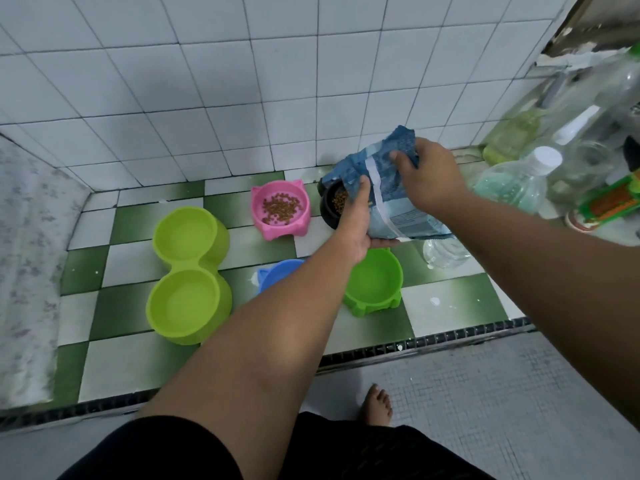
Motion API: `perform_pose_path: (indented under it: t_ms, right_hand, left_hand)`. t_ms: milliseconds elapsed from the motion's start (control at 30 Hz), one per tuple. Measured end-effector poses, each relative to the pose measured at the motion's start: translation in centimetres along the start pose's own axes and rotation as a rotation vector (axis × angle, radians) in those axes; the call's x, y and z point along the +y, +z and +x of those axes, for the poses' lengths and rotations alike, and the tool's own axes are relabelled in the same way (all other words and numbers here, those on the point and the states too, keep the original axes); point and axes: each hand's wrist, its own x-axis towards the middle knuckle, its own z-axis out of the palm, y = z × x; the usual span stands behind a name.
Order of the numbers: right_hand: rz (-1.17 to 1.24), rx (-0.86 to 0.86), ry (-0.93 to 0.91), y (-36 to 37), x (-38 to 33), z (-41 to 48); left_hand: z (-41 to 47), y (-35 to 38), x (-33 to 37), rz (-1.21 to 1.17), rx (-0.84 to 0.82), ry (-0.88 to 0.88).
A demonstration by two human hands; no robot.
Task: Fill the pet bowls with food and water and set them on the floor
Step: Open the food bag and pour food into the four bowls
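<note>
The blue food bag tilts over the black bowl, which holds kibble, on the checked tiles. The left grip clasps the bag's lower side; the right grip pinches its top. Just beside stands the pink bowl with kibble; nearer, a lime double bowl and a green bowl

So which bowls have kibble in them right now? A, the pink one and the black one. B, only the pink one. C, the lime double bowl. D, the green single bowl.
A: brown kibble lies in the pink bowl and in the black bowl, which is half hidden by the blue bag. The lime double bowl and the green bowl show none.
</note>
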Motion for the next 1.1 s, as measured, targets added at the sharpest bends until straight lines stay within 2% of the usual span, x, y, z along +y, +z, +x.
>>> perform_pose_path:
  t_ms: [133,267,567,700,800,1000,1100]
  right_hand:
    - [0.014,0.003,-0.058,0.4,-1.4,-1.2]
    - [0.055,-0.039,-0.139,0.7,-3.3,-2.2]
    - [0.015,-0.193,-0.299,-0.3,-3.9,-4.2]
    - [0.004,-0.278,-0.357,-0.1,-3.4,-5.9]
    - [0.016,-0.332,-0.404,0.2,-2.9,-7.5]
    - [-0.107,-0.443,-0.492,2.2,-2.8,-9.8]
    - [-0.138,-0.442,-0.445,2.9,-2.7,-10.5]
  left_hand:
    - [-1.2,-2.0,0.1,-0.031,0.030,0.086]
    - [-2.8,-2.9,-0.5,-0.118,0.075,0.048]
    - [-6.9,-1.1,-3.9,-0.312,0.158,0.154]
    - [-8.2,-0.4,-6.2,-0.411,0.246,0.187]
    - [-9.1,-0.6,-8.3,-0.461,0.235,0.172]
    - [-12.0,-1.1,-10.7,-0.564,0.210,0.065]
    - [-12.6,-1.2,-11.2,-0.579,0.179,0.036]
